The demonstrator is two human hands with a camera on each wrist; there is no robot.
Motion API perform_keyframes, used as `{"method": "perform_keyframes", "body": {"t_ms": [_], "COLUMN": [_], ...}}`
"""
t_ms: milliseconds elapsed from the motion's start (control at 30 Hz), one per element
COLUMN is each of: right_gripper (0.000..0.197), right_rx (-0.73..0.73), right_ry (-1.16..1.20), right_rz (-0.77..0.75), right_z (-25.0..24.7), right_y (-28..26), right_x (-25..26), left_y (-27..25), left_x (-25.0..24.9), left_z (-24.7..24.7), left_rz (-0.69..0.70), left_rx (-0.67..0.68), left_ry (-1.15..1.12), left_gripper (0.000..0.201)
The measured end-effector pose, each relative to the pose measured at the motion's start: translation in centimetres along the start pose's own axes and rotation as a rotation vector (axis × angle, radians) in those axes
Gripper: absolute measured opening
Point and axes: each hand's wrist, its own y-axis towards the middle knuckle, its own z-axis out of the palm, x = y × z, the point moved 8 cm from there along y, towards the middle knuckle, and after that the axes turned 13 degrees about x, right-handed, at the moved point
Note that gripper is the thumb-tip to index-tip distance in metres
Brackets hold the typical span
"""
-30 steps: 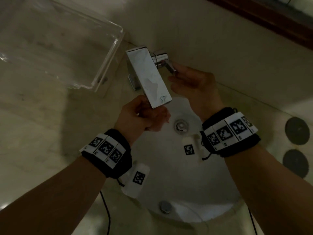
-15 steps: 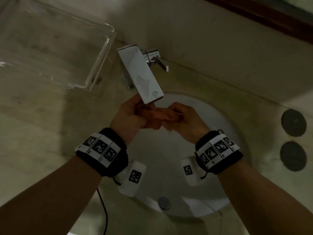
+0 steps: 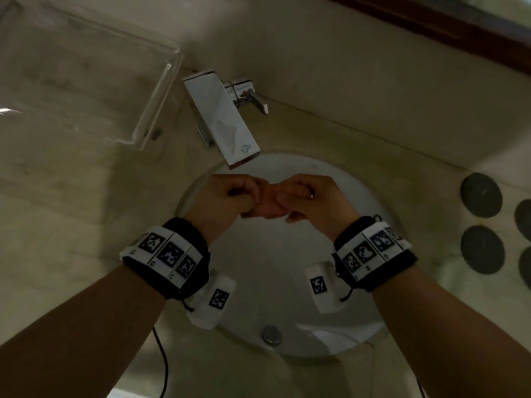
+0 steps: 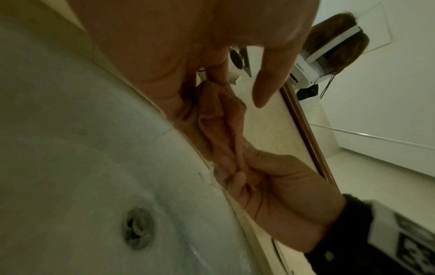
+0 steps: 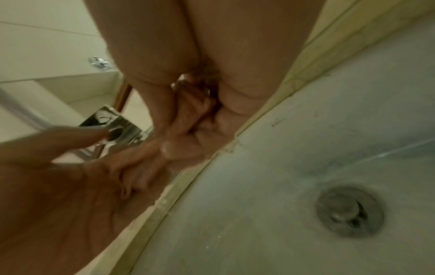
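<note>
Over the white round sink (image 3: 273, 268), just below the chrome faucet spout (image 3: 224, 124), my two hands meet. My left hand (image 3: 230, 196) and my right hand (image 3: 310, 196) are both curled, their fingers hooked into each other. The left wrist view shows my right hand (image 4: 270, 186) gripping the left hand's fingers, while one left finger (image 4: 266, 89) sticks out straight. From the right wrist, my left hand (image 5: 132, 167) reaches in from the lower left and locks with the right hand's fingers (image 5: 188, 111). I see no object between them. Nothing touches the faucet lever (image 3: 255, 100).
A clear plastic tray (image 3: 86, 76) lies on the marble counter at the left. Dark round discs (image 3: 481, 195) sit on the counter at the right. The drain (image 5: 348, 212) lies under the hands. A wood-framed mirror (image 3: 431, 21) runs along the back wall.
My right hand left the faucet lever and came down to my left hand. Both hands then drew back from under the spout toward me, fingers locking together.
</note>
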Motion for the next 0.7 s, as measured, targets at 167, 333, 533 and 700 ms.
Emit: {"method": "perform_keyframes", "body": {"t_ms": [167,333,533,700], "right_gripper": [0.012,0.027,0.027,0.038], "right_rx": [-0.091,-0.306,-0.424,-0.251], "right_ry": [-0.097,-0.417,-0.589,-0.584], "right_rz": [-0.143,-0.147,-0.348,-0.427], "right_z": [-0.4,-1.3,0.1,1.1], "right_y": [-0.9,-2.0,-3.4,-3.8], "right_x": [1.2,2.5,4.0,3.6], "left_y": [-0.6,-0.5,-0.5,-0.6], "left_x": [-0.9,0.1,1.1,0.4], "left_z": [0.6,1.0,2.4,4.6], "left_rz": [-0.001,-0.158,-0.268,-0.224], "left_rx": [-0.063,-0.066,-0.136,-0.029], "left_ry": [0.235,0.400,0.062,-0.372], "left_gripper": [0.020,0.015,0.021,0.028]}}
